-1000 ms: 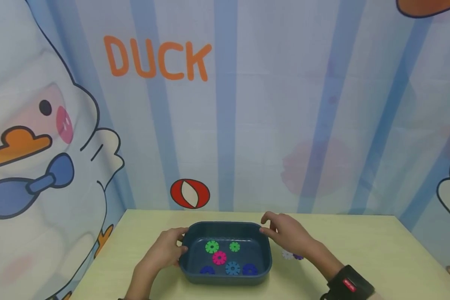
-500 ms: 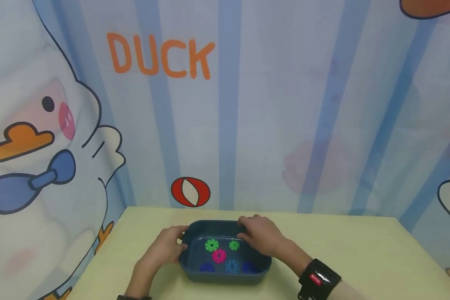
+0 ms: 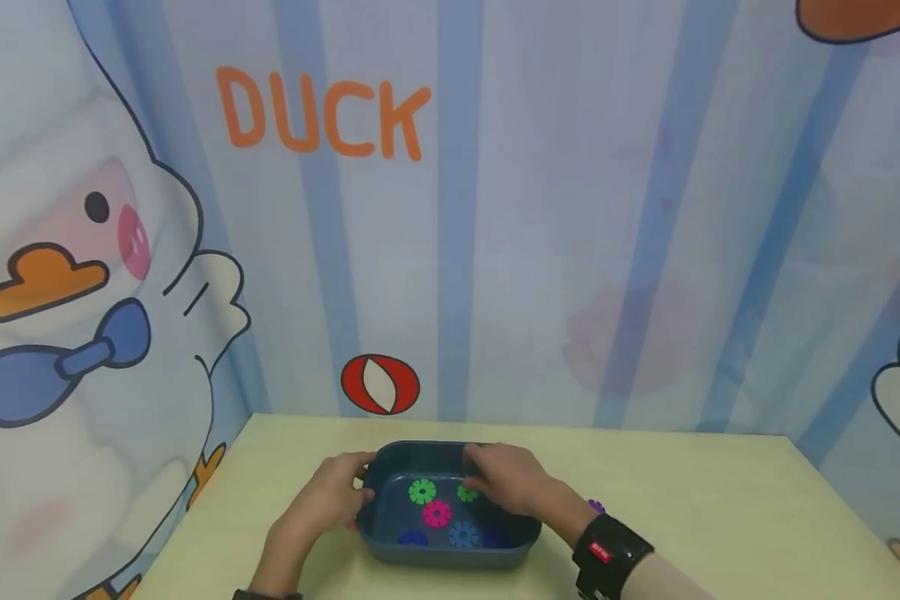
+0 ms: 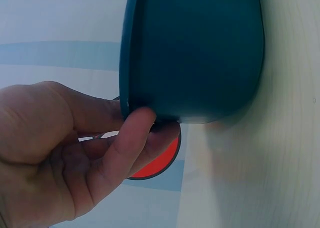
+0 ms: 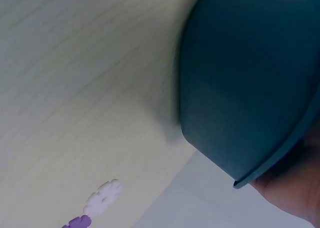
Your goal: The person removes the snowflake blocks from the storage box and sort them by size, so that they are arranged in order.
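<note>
- We see a dark teal tray (image 3: 390, 557) standing on the pale wooden surface (image 3: 720, 517), near its front edge and left of centre.
- Our left hand (image 3: 328, 497) holds the tray at its left rim. The left wrist view shows the thumb (image 4: 127, 140) pressed against the outer wall just under the rim, with the remaining fingers curled below it.
- Our right hand (image 3: 512, 481) sits over the tray's far right part, fingers bent downward into the interior. We cannot tell whether it has hold of anything; the right wrist view shows only a small part of the hand behind the tray's rim.
- A black wrist strap with a red label (image 3: 609, 552) sits on the right forearm, just right of the tray.
- Inside the tray lie flat gear-shaped plastic pieces: a green piece (image 3: 422, 491) at the far left, a second green piece (image 3: 467, 493) partly under the right hand, a pink piece (image 3: 437, 513) at the centre, and a blue piece (image 3: 462, 534) toward the near wall.
- Two darker blue pieces (image 3: 412, 539) lie against the near wall, partly hidden by it.
- Outside the tray, a purple piece (image 5: 76, 222) and a white piece (image 5: 102, 196) lie on the surface touching each other, to the right of the tray.
- A cartoon duck backdrop (image 3: 120, 250) bearing the word "DUCK" stands behind the surface.
</note>
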The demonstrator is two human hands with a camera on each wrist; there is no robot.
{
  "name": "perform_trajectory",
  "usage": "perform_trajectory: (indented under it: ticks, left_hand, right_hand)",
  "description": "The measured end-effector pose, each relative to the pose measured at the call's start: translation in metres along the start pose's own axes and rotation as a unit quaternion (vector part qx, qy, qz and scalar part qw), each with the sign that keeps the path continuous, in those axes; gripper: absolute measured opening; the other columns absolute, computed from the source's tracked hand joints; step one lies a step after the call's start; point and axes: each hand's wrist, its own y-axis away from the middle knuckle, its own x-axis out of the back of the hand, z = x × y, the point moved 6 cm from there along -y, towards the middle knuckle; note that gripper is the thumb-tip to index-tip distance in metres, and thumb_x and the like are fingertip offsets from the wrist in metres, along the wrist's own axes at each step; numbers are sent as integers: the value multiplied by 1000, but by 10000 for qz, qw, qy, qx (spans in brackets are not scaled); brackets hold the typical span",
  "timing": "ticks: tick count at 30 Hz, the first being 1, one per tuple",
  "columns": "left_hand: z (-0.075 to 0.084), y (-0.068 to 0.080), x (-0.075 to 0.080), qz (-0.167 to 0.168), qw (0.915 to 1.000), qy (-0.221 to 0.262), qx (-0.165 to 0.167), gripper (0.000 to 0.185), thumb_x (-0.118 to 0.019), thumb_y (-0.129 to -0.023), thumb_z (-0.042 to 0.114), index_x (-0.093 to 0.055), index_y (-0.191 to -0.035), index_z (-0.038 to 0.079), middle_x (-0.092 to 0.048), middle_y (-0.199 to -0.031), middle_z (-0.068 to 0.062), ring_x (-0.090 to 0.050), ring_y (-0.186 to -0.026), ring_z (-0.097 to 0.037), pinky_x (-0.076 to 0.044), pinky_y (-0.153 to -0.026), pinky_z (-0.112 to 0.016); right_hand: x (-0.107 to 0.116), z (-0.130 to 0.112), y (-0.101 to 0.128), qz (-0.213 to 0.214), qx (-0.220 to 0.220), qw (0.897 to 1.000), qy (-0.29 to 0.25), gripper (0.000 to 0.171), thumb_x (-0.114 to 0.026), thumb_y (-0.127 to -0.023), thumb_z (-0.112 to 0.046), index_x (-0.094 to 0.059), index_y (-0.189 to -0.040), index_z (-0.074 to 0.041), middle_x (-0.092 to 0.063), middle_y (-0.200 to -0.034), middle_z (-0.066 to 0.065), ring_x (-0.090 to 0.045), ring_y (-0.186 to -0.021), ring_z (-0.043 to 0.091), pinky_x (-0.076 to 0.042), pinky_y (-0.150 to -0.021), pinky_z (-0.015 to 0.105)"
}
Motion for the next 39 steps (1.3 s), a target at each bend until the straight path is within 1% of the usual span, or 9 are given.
perform_trajectory:
  ticks: [8,12,16,19,22,25,30,34,39]
  left_hand:
    - [1,1,-3,-47,9999,-157,23,54,-64,-88,-5,-48,-140,-3,-61,-119,-25,-67,-64,-18,-55,-48,-28]
    - [1,2,-2,-31,9999,-141,21,55,-65,-88,-6,-48,-140,-4,-60,-121,-26,-67,-64,-18,-55,-48,-28]
    - [1,4,-1,-40,9999,-89,35,55,-64,-88,-6,-47,-140,-4,-60,-122,-26,-67,-65,-18,-55,-48,-28]
    - [2,4,0,-19,10000,-78,8,55,-64,-88,-6,-47,-140,-3,-60,-121,-26,-67,-66,-19,-55,-48,-29]
    - [3,3,1,23,9999,-96,-24,55,-64,-88,-7,-48,-140,-3,-60,-120,-26,-67,-65,-18,-55,-48,-28]
    - [3,2,1,22,9999,-101,3,55,-64,-88,-7,-48,-140,-3,-60,-121,-26,-67,-65,-18,-56,-48,-28]
    - [2,1,1,-16,10000,-37,9,55,-64,-88,-6,-47,-141,-3,-60,-121,-26,-67,-65,-19,-56,-48,-29]
    - [2,0,1,-21,10000,-14,-24,55,-64,-88,-6,-47,-141,-3,-60,-120,-25,-67,-64,-19,-56,-48,-29]
    - [2,-1,2,10,10000,-50,-33,55,-65,-88,-6,-48,-140,-2,-60,-120,-26,-67,-63,-18,-55,-48,-28]
  right_hand:
    - [-16,-1,-2,-347,-211,9991,79,22,-69,-90,-34,-64,-103,-16,-66,-80,-8,-60,-68,6,-53,-64,31]
    - [-22,1,-3,-491,-313,9981,185,22,-69,-89,-34,-65,-105,-19,-67,-80,-9,-60,-67,5,-53,-63,31]
    - [-28,2,-6,-610,-293,9974,247,24,-70,-89,-33,-66,-108,-19,-68,-81,-8,-61,-68,6,-53,-62,31]
    - [-30,2,-7,-651,-231,9971,327,25,-71,-88,-32,-66,-109,-19,-69,-84,-7,-64,-73,8,-55,-64,32]
    - [-29,1,-8,-637,-204,9970,387,25,-72,-87,-32,-67,-109,-19,-70,-86,-6,-66,-77,10,-55,-65,32]
    - [-28,0,-8,-613,-232,9971,382,25,-73,-87,-31,-67,-108,-18,-69,-86,-6,-66,-77,10,-55,-65,32]
    - [-25,-1,-9,-543,-259,9978,278,24,-75,-85,-28,-63,-102,-15,-67,-82,-4,-64,-72,10,-53,-61,30]
    - [-22,-2,-9,-497,-237,9984,155,27,-77,-83,-28,-58,-98,-16,-65,-81,-4,-62,-70,9,-52,-59,29]
    - [-17,-4,-11,-513,-179,9978,-378,20,-75,-85,-25,-58,-92,-18,-61,-76,-9,-55,-63,5,-48,-57,24]
